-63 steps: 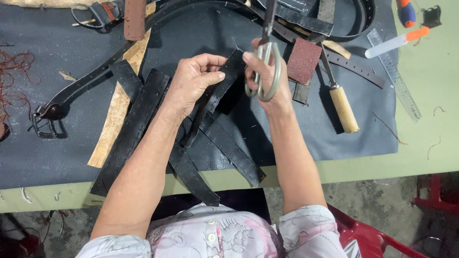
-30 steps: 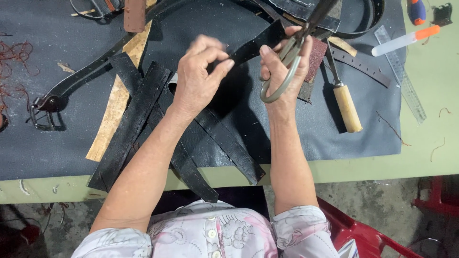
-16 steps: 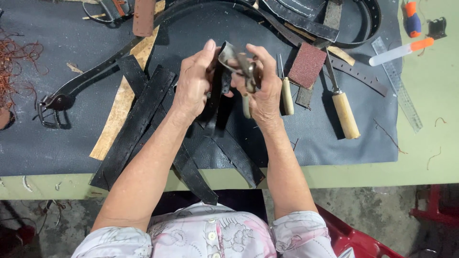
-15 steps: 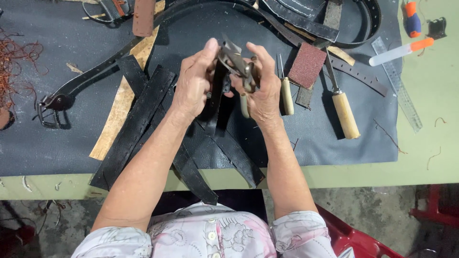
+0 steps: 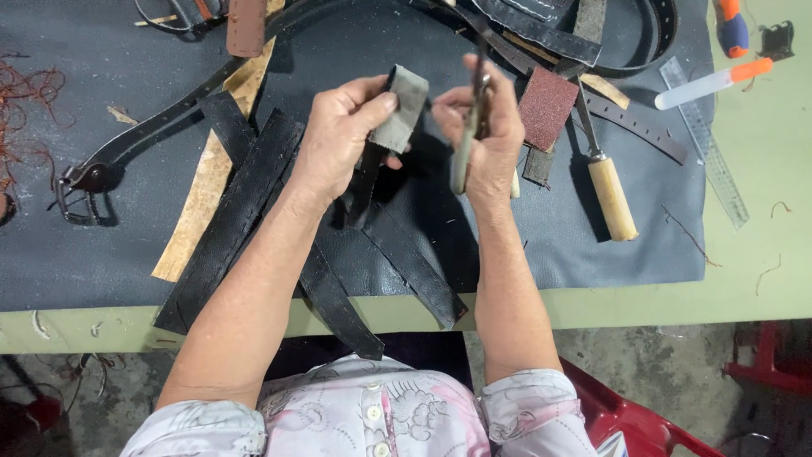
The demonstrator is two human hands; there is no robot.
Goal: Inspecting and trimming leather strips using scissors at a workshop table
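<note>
Now | left hand [image 5: 338, 135] grips leather strap [image 5: 397, 110] | right hand [image 5: 486, 135] grips scissors [image 5: 469, 127] | awl [image 5: 609, 186] beside

Both my forearms reach forward, bare, wrists lifted. My left hand [image 5: 342, 135] is curled, thumb pinching against the fingers. My right hand [image 5: 486, 127] is closed in a fist-like grip, knuckles up, just beside it.

Black leather strap [image 5: 391, 127], grey underside up, pinched upright beside closed scissors [image 5: 470, 127] above the dark mat.
</note>
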